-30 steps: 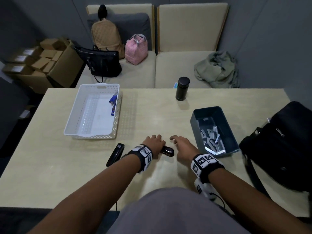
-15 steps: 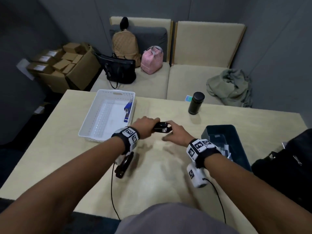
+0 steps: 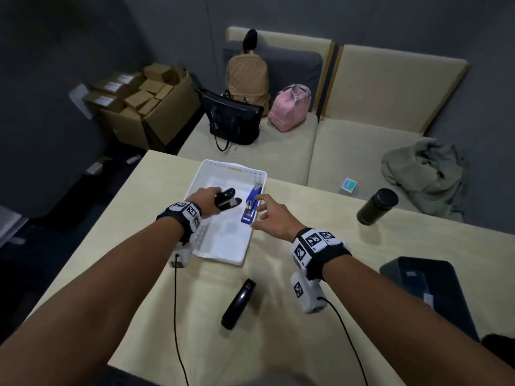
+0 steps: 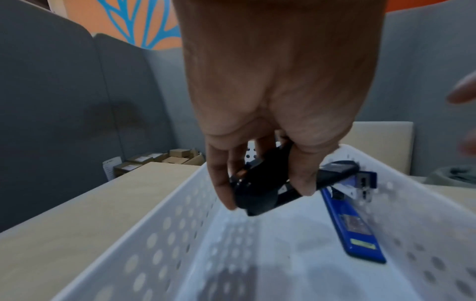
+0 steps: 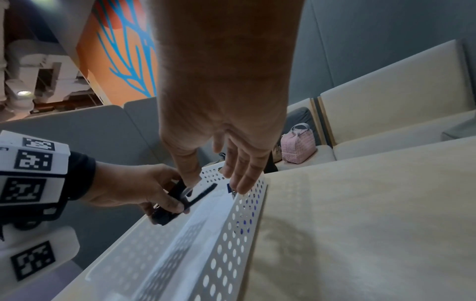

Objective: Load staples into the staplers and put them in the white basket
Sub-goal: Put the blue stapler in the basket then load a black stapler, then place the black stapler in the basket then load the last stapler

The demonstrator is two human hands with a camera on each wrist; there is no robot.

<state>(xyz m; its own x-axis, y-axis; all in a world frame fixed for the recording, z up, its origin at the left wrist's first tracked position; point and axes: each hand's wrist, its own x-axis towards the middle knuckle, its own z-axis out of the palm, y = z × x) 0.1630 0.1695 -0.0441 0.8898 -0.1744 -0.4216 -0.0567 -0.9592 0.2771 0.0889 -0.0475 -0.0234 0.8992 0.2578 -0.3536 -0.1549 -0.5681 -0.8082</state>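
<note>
Beige table (image 3: pixel 278 274) | left hand (image 3: pixel 204 200) grips black stapler (image 3: pixel 227 201) over basket (image 3: pixel 223 254)

Dark flask (image 3: pixel 377 206) on table (image 3: pixel 348 213); tan backpack (image 3: pixel 247 79), pink bag (image 3: pixel 289 111) on bench.

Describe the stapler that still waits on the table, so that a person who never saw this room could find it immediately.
Start at the pale wooden table and find the white perforated plastic basket on it. Just in front of the basket's near edge, a slim black stapler lies closed on the bare tabletop. Unlike the blue stapler inside the basket and the black one held in the left hand, nothing touches it.
</note>
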